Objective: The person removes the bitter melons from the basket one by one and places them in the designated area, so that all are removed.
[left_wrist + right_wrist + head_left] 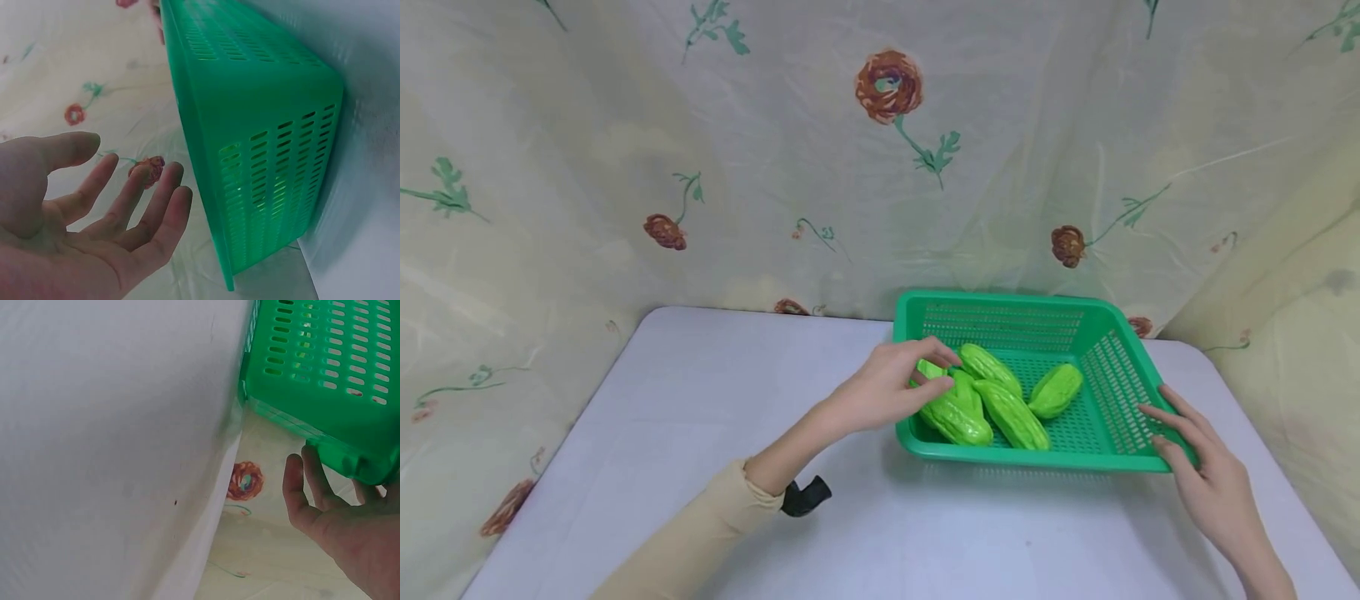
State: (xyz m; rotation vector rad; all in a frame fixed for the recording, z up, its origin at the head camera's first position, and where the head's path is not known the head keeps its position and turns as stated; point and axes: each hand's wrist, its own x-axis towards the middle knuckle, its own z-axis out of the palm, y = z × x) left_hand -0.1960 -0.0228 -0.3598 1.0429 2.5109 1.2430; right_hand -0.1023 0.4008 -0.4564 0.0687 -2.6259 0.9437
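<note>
Several bright green, ridged gourds (1011, 415), which look like bitter gourds, lie in a green plastic basket (1030, 460). Most are clustered at its left side, with one (1056, 390) apart towards the right. My left hand (898, 385) hovers over the basket's left rim, fingers spread and slightly bent, partly covering the leftmost gourd. Its palm shows bare in the left wrist view (106, 231). At the basket's front right corner, my right hand (1213, 483) rests on the rim with fairly straight fingers; part of this contact is hidden in the right wrist view.
The basket stands on a table covered in a white cloth (700, 400), near its back edge. Flower-printed sheeting (760, 150) hangs behind and along both sides. A black piece (807, 497) sticks out by the left wrist.
</note>
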